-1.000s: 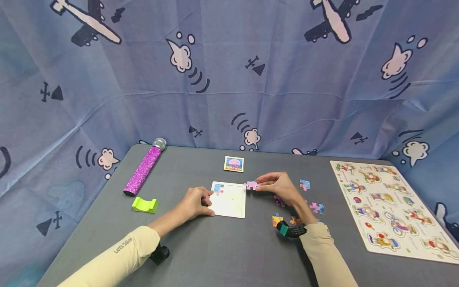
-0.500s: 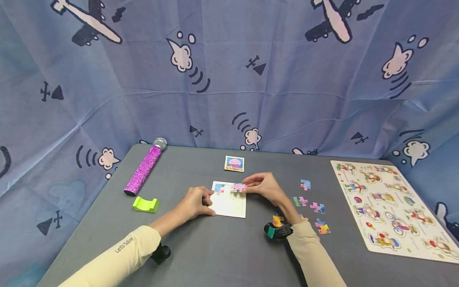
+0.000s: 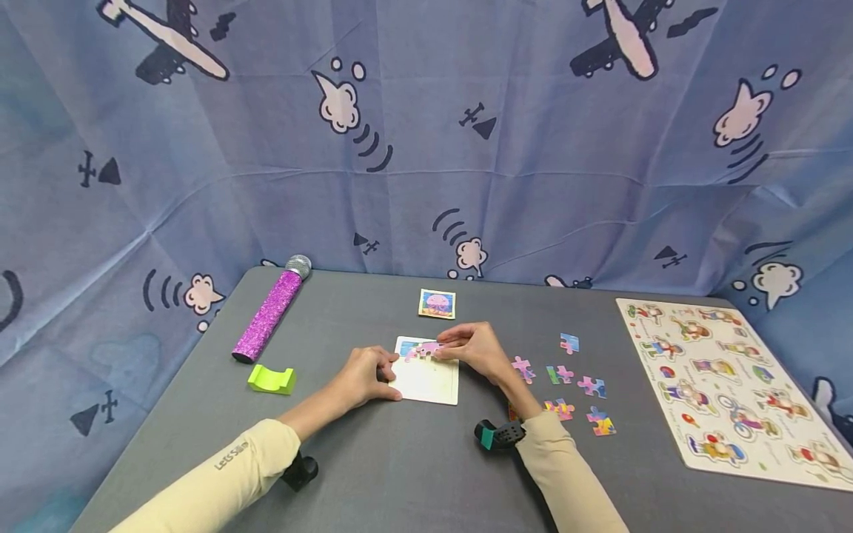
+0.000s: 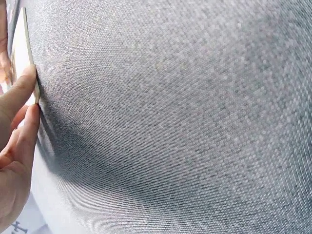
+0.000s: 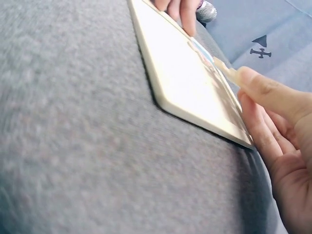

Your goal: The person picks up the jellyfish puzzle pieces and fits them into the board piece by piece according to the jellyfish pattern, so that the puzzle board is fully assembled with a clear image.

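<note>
A square white puzzle tray (image 3: 426,389) lies on the grey table, a blue-and-pink jigsaw piece (image 3: 405,348) set in its far left corner. My left hand (image 3: 368,372) holds the tray's left edge, thumb and fingertips on the rim; the left wrist view shows that grip (image 4: 28,80) side-on. Between thumb and fingers, my right hand (image 3: 474,349) pinches a pink jigsaw piece (image 3: 428,351) with a face on it. It overlaps the corner piece in the head view. In the right wrist view the pinched piece (image 5: 225,70) is tilted over the tray's far edge.
Several loose jigsaw pieces (image 3: 591,386) lie right of the right forearm. A small jellyfish picture (image 3: 437,303) stands behind the tray. A glittery purple microphone (image 3: 269,314) and a lime-green block (image 3: 272,380) are at left. A large peg puzzle board (image 3: 733,392) covers the table's right side.
My right hand has carried the pink piece leftward from beside the tray to over its top row, close to the corner piece. My left hand has stayed on the tray's edge.
</note>
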Demonstrator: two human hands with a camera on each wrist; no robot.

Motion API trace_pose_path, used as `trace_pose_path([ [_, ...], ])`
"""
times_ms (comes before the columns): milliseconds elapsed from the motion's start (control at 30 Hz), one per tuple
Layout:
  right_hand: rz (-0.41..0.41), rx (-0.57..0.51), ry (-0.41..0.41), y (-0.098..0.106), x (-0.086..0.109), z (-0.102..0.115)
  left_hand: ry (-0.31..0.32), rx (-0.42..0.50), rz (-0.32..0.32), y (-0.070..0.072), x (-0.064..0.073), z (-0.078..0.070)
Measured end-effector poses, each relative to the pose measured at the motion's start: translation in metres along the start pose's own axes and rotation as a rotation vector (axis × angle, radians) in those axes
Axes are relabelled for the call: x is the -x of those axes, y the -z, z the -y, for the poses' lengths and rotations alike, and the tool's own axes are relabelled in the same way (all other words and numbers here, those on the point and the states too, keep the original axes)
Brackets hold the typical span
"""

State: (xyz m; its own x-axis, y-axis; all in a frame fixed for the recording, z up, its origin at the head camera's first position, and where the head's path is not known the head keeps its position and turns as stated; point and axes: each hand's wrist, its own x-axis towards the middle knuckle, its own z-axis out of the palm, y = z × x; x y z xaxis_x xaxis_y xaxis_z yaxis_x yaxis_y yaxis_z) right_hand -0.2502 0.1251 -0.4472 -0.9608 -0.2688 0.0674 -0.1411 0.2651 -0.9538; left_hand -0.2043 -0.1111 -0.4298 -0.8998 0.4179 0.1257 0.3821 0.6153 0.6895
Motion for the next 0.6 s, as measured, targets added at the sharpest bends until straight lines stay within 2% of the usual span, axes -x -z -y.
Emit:
trace_pose_path([
  [333,-0.017,0.192,0.052,-0.0075,-0.0038,0.0045,-0.01,0.003,-0.006,-0.0017,-0.0012,0.0041],
  [600,-0.043,0.285,0.089,-0.0083,-0.0029,0.0073,-0.013,0.001,-0.004,-0.0012,-0.0017,0.0037],
])
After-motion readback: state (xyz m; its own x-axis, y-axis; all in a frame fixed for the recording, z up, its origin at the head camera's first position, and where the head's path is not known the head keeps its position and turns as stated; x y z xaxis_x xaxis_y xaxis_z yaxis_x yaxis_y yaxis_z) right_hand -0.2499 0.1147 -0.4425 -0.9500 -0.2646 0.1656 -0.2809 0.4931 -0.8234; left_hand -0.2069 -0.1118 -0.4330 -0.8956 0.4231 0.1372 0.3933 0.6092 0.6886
